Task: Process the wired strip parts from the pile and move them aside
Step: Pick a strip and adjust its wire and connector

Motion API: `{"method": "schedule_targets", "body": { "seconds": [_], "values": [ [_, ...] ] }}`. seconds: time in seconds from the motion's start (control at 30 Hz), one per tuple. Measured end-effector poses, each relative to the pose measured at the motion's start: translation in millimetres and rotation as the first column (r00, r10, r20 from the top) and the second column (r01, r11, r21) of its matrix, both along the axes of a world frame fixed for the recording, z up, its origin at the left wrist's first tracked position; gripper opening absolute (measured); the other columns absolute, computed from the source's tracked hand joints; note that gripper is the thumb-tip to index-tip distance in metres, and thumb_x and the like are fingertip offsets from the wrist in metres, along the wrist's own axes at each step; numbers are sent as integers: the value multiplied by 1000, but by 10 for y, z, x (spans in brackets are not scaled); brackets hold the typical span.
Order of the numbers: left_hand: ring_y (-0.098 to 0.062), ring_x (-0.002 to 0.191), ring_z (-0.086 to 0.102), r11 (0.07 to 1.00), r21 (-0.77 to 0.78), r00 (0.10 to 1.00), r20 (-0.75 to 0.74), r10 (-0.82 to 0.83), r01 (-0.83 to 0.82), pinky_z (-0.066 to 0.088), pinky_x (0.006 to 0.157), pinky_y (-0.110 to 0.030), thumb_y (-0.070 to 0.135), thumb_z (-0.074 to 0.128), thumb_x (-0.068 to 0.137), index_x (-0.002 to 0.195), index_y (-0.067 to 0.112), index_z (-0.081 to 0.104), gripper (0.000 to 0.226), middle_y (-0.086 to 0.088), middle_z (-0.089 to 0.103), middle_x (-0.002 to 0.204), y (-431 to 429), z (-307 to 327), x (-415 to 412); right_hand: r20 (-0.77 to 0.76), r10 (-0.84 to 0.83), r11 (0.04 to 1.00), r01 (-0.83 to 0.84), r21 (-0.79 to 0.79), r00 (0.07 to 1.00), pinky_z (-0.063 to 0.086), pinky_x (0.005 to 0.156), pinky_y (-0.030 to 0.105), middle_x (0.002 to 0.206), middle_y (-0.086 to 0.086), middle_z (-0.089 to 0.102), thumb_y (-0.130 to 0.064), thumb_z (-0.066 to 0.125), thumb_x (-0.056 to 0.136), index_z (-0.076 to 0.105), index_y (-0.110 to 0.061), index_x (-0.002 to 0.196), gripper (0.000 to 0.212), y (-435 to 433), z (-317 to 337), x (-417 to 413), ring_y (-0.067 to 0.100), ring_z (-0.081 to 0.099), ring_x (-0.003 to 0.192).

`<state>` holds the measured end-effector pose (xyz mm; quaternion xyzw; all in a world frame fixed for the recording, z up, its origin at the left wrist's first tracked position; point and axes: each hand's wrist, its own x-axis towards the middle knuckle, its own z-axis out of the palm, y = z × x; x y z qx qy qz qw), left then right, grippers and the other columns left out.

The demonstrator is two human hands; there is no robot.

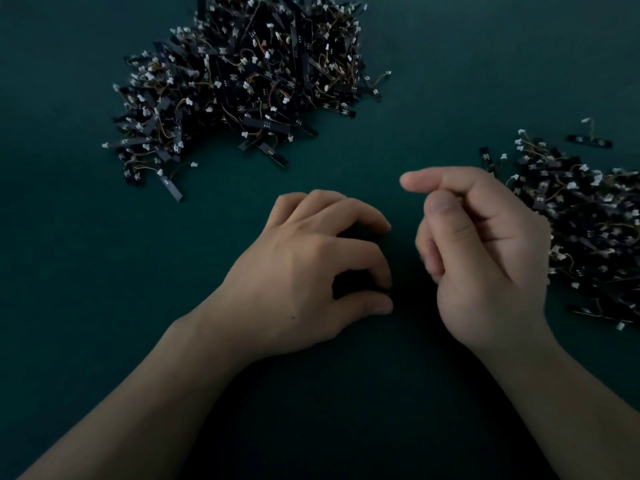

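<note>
A big pile of wired strip parts [242,77], black strips with thin wires and white connectors, lies at the far centre-left of the dark green table. A second, flatter heap of the same parts [585,223] spreads along the right edge. My left hand [311,271] rests on the table in the middle, fingers curled, thumb and forefinger pinched on a small dark strip part [388,293] that is mostly hidden in shadow. My right hand [481,247] hovers just right of it, close to the right heap, slightly blurred, fingers loosely curled with nothing visible in them.
The dark green table surface [86,271] runs under everything. A few stray strips lie off the big pile's near edge [169,185] and above the right heap [588,140]. Both forearms reach in from the bottom of the view.
</note>
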<state>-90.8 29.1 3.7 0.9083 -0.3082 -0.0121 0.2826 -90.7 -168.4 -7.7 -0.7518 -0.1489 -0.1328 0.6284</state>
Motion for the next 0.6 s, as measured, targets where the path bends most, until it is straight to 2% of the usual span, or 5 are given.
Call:
{"method": "schedule_targets", "body": {
  "seconds": [0.13, 0.27, 0.4, 0.5, 0.6],
  "values": [
    [-5, 116, 59, 973, -218, 997, 5, 76, -73, 39, 106, -39, 38, 79, 88, 90, 34, 74, 7, 19, 68, 110, -4, -19, 21, -25, -45, 999, 46, 21, 999, 40, 56, 18, 61, -4, 53, -12, 44, 110, 68, -16, 109, 24, 5, 5, 8, 9, 52, 54],
    [-5, 93, 64, 884, -401, 963, 18, 269, -240, 49, 90, -28, 37, 78, 90, 92, 37, 68, 10, 23, 68, 94, 0, 19, 35, -129, -17, 1000, 15, -18, 991, 39, 57, 26, 67, 5, 58, -30, 40, 108, 68, -11, 88, 40, -16, 14, 36, 19, 54, 61],
    [-14, 88, 68, 885, -422, 960, 99, 262, -198, 52, 85, -45, 27, 83, 90, 90, 23, 74, 9, 17, 70, 93, -8, 38, 26, -203, 82, 983, -113, -147, 976, 40, 54, 26, 64, 5, 59, -37, 44, 109, 64, -6, 74, 51, -8, 7, 14, 18, 55, 57],
    [-12, 87, 67, 903, -384, 940, 192, 282, -192, 48, 90, -44, 29, 82, 91, 89, 20, 76, 11, 16, 70, 92, -13, 37, 20, -210, 99, 984, -127, -124, 973, 41, 52, 25, 64, 6, 61, -36, 47, 109, 66, -13, 73, 46, -4, 27, 10, 20, 57, 55],
    [-3, 88, 65, 895, -377, 937, 152, 314, -238, 46, 97, -37, 39, 77, 92, 99, 25, 74, 16, 22, 68, 91, -13, 33, 14, -194, 92, 983, -120, -142, 977, 42, 52, 25, 63, 3, 60, -36, 45, 110, 63, -19, 73, 45, -4, 42, 16, 18, 57, 56]
  ]
}}
